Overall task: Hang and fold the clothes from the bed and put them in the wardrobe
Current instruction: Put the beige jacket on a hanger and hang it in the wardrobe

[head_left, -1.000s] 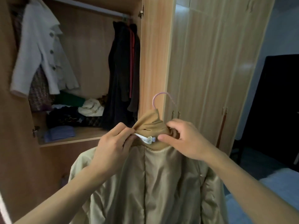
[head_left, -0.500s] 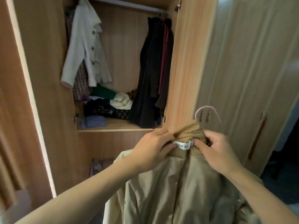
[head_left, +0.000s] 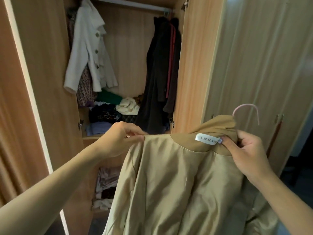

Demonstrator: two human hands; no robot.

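The tan jacket [head_left: 177, 184] hangs with its shiny lining towards the camera. A white label [head_left: 207, 139] at its neck reads "L.N.M XII"; the end of the label is hidden under the right thumb. The right hand [head_left: 249, 153] curls round the collar, gripping it just right of the label. The left hand [head_left: 116, 141] pinches the jacket's shoulder edge between thumb and forefinger, well left of the label. A pink hanger hook [head_left: 247, 107] rises from the collar just above the right fingers.

The jacket covers part of a heap of clothes [head_left: 106, 184] low in the open wardrobe [head_left: 191, 65]. Beyond the left fingers a shelf holds a clothes pile [head_left: 116, 111]. Above it a white coat [head_left: 89, 53] and dark coats [head_left: 160, 73] hang from the rail [head_left: 132, 5]. Closed doors [head_left: 262, 56] stand beyond the right hand.
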